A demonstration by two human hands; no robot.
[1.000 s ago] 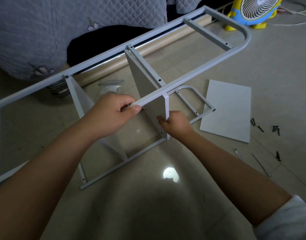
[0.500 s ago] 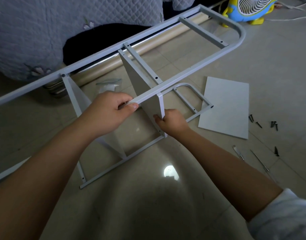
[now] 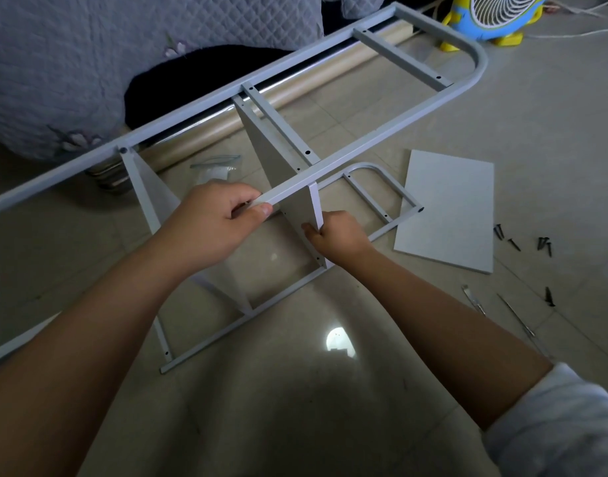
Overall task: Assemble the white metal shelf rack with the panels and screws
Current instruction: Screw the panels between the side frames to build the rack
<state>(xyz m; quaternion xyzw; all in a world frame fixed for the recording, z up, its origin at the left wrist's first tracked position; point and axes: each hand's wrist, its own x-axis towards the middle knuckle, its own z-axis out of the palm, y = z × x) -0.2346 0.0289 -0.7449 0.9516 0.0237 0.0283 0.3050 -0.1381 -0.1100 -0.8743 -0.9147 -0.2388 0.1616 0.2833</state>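
While the left hand (image 3: pixel 213 225) wraps its fingers over the near rail of the top frame (image 3: pixel 382 142), with the thumb pressed under it, the right hand (image 3: pixel 342 235) grips the near edge of the middle panel (image 3: pixel 278 166). Both hands are closed on white rack parts. The middle panel stands on its edge between the two hands and runs away from them to the far rail of the top frame. The top frame is a long white loop with a round end, well past the right hand. It rests on top of the standing panels. A second panel (image 3: pixel 151 191) stands just beyond the left hand, partly hidden by it. Under the hands the bottom frame (image 3: pixel 209 340) lies flat on the floor (image 3: pixel 295 407), and the panels stand on it. To the right of the right hand a loose panel (image 3: pixel 447 208) lies flat on the floor. Farther right are some dark screws (image 3: pixel 544 244), spread out in small bunches. Nearer than the screws lie two thin tools (image 3: pixel 516 315); I cannot tell what kind. Beyond the left hand there is a clear plastic bag (image 3: pixel 216 166). Far past both hands are a tan roll (image 3: pixel 295 92), a grey quilt (image 3: pixel 89 63) and a blue and yellow fan (image 3: pixel 495 15).
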